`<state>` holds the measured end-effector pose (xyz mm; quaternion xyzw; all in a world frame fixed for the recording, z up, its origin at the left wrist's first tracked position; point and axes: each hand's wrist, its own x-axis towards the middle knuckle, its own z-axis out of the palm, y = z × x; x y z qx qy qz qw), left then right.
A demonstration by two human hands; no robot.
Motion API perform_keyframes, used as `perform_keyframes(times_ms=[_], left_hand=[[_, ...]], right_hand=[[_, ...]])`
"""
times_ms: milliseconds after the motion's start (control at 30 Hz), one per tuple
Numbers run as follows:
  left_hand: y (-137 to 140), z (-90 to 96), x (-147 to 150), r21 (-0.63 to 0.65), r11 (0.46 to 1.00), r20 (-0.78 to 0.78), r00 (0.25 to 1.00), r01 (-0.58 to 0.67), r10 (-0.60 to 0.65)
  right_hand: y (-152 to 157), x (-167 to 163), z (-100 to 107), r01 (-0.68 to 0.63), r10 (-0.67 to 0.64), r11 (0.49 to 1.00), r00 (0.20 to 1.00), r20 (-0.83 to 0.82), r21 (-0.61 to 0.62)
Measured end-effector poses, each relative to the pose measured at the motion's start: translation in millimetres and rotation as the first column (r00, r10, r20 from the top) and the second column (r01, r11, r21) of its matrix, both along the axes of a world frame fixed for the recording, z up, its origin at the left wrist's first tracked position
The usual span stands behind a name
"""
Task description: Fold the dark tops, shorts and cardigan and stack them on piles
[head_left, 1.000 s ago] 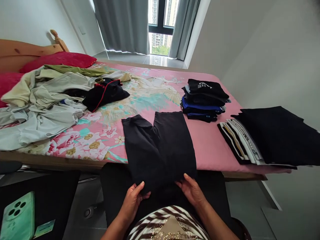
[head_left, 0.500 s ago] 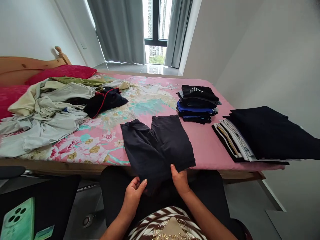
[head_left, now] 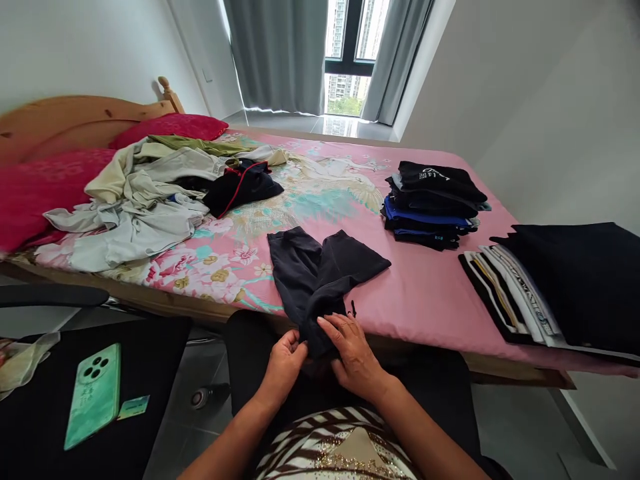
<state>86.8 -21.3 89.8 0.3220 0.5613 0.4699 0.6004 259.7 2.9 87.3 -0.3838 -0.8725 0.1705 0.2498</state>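
Head view: one pair of dark shorts [head_left: 300, 273], lying across the near edge of the bed [head_left: 415, 300], leg ends toward the window [head_left: 350, 63], near end bunched over my lap. Counts: two folded stacks on the right, the smaller one [head_left: 435, 207] black with blue layers, the larger one [head_left: 575, 287] dark over white and black folds. One loose heap of pale clothes [head_left: 155, 193], one dark garment with red piping [head_left: 250, 189] at its right side. Two red pillows [head_left: 170, 128]. One green phone [head_left: 95, 400] and one card [head_left: 134, 407] side by side on a black surface, lower left.

Pose: forearms come up from the bottom and converge. Left hand [head_left: 285, 360] has thumb and fingers pinched on the left side of the bunched end. Right hand [head_left: 355, 347] lies open, back up, fingers stretched over the fold; can't tell if its thumb holds cloth underneath.

Edges: bed edge runs just beyond both hands. Patterned sheet separates shorts from heap; plain pink strip separates them from the larger stack, well apart. Smaller stack sits nearer, up and right.
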Motion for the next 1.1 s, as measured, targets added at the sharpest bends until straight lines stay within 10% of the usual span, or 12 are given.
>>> perform_keyframes(times_ms=[233,733,900,1000,1100], left_hand=[[1.6,15.3,4.4,-0.002,1.0,-0.042,0.999,-0.004,0.003],[1.4,14.3,-1.5,-0.042,0.997,0.008,0.998,0.068,-0.068],[4.5,20.4,4.8,-0.135,0.991,0.185,0.982,0.003,0.022],[6.3,26.4,10.1,-0.149,0.989,0.269,0.962,-0.011,0.051],[6.3,32.1,17.9,-0.168,0.986,0.306,0.95,-0.014,0.066]], right_hand=[[13.0,-6.3,5.5,0.133,-0.12,0.988,0.98,-0.157,0.074],[-8.7,-23.9,13.9,0.127,-0.133,0.991,0.981,0.141,0.05],[-17.6,-5.1,20.4,0.213,-0.205,0.977,0.957,-0.203,0.02],[-32.2,14.5,11.8,0.259,-0.36,0.912,0.875,-0.323,-0.318],[-45.0,18.6,2.6,-0.002,-0.408,0.618,0.854,-0.323,-0.786]])
